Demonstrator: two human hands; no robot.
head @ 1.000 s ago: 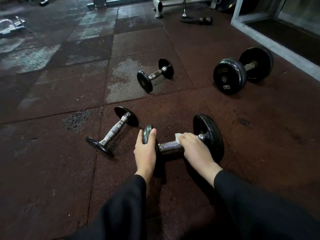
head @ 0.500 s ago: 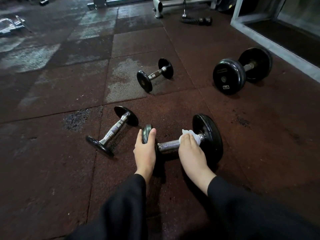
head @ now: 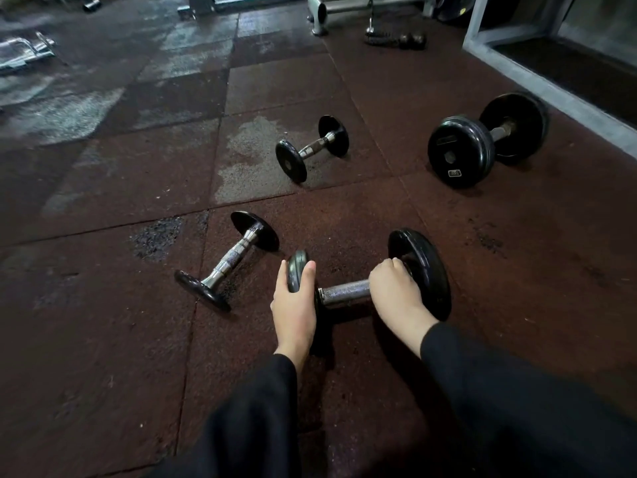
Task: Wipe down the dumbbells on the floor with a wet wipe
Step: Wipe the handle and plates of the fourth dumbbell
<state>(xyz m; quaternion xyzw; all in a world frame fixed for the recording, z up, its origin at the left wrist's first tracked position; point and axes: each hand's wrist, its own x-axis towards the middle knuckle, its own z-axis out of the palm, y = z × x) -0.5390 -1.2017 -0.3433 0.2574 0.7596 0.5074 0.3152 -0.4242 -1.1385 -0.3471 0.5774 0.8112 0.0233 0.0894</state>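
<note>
Several black dumbbells with chrome handles lie on the dark red rubber floor. The nearest dumbbell lies across in front of me. My left hand grips its small left plate, thumb and fingers curled over the rim. My right hand is curled over the right end of the handle, against the big right plate. The wet wipe is hidden under that hand. A second dumbbell lies to the left, a third further back, and a large one at the right.
A grey raised step runs along the far right. A metal machine base and a rope attachment sit at the back. A chrome handle lies far left. Worn pale patches mark the floor tiles.
My right hand slid right along the handle to the big plate and curled over it, so the white wipe no longer shows. My left hand kept its hold.
</note>
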